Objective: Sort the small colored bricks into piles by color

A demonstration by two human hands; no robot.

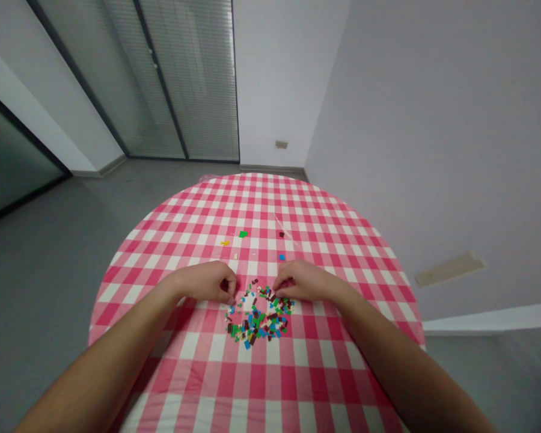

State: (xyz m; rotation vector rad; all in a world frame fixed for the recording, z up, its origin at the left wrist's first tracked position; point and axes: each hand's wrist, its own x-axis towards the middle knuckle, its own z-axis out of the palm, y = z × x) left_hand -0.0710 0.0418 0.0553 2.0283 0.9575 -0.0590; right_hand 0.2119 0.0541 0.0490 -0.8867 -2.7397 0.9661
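A pile of small coloured bricks [259, 316], green, blue, brown and cream, lies on a round table with a red-and-white checked cloth [261, 385]. My left hand [207, 281] rests at the pile's left edge with fingers curled in a pinch; what it holds is too small to name. My right hand [300, 281] sits at the pile's upper right, fingers bent down and pressed together on the bricks. Both forearms reach in from the bottom corners.
Loose bricks lie farther back on the cloth: a green one [243, 234], a yellow one [225, 243], a brown one [281, 234] and a blue one [282, 257]. Grey floor surrounds the table; glass panels with blinds [184, 78] stand behind, a white wall at right.
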